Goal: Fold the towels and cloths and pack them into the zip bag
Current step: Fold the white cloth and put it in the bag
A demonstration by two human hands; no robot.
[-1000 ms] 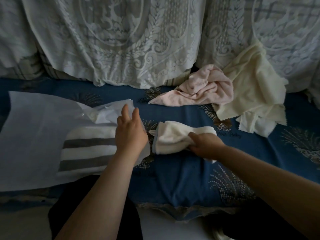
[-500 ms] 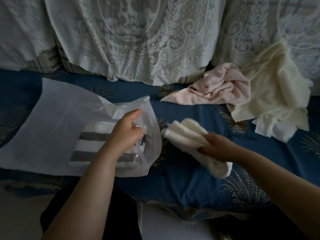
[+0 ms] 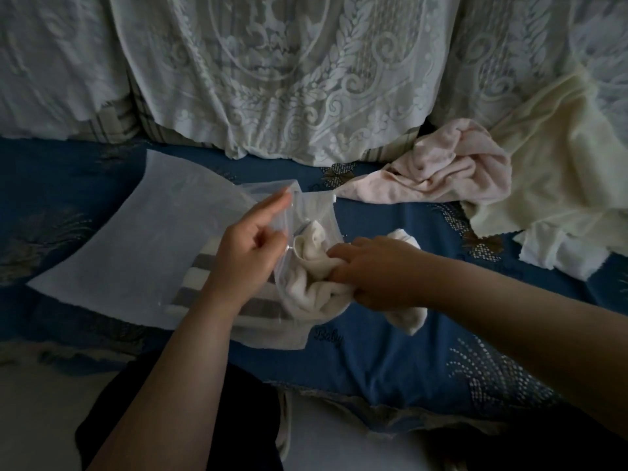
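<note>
Right hand (image 3: 380, 270), gripping the folded towel (image 3: 316, 287), should push it flat into the bag (image 3: 136, 239) while left hand (image 3: 248, 253) pinches the mouth wide.

Bag (image 3: 112, 253) mouth held open by left hand (image 3: 248, 253); opening mostly plugged by white towel (image 3: 316, 283) and right hand (image 3: 380, 270). Striped towel (image 3: 217, 294) fills bag's lower part. Bare blue cover (image 3: 390, 348) in front. Pink cloth (image 3: 452, 168), cream cloth (image 3: 557, 171) crowd back right.
</note>
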